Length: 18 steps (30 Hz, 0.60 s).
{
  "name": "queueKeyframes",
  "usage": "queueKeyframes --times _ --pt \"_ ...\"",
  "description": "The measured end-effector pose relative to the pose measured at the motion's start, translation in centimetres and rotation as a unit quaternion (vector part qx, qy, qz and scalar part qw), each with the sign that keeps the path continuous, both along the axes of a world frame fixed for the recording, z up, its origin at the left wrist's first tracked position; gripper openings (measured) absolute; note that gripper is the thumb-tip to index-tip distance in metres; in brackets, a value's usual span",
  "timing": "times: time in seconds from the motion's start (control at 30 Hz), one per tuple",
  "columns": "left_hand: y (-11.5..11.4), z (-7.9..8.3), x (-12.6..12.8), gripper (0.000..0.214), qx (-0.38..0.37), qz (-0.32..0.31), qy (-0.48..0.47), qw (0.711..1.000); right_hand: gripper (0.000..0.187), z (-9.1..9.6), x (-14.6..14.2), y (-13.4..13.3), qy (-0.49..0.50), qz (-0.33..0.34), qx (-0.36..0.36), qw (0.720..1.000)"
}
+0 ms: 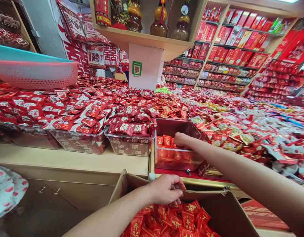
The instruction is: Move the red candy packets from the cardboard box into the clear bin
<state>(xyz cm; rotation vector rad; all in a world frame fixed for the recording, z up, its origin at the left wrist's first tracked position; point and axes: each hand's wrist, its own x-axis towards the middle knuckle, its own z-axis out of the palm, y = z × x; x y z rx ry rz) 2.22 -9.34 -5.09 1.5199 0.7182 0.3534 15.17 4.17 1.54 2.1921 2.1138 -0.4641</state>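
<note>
My right hand reaches down into a clear plastic bin that is part filled with small red candy packets; its fingers are hidden below the bin's rim. My left hand is closed in a fist over an open cardboard box, just above the red packets heaped inside. What the fist holds is hidden.
Neighbouring clear bins heaped with red wrapped sweets cover the counter. A pink and teal basket sits at the left. Shelves of red boxes rise at the back right. A beige cabinet runs below the bins.
</note>
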Motion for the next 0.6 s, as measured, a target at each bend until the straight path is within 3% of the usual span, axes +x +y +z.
queueKeyframes --times 0.13,0.6 --pt "-0.04 0.16 0.01 0.014 0.003 -0.002 0.002 1.000 0.027 0.05 0.07 -0.41 -0.007 0.003 -0.052 0.999" --pt "-0.03 -0.06 0.06 0.015 -0.004 -0.002 0.002 1.000 0.015 -0.63 -0.06 0.04 -0.043 0.106 -0.033 0.993"
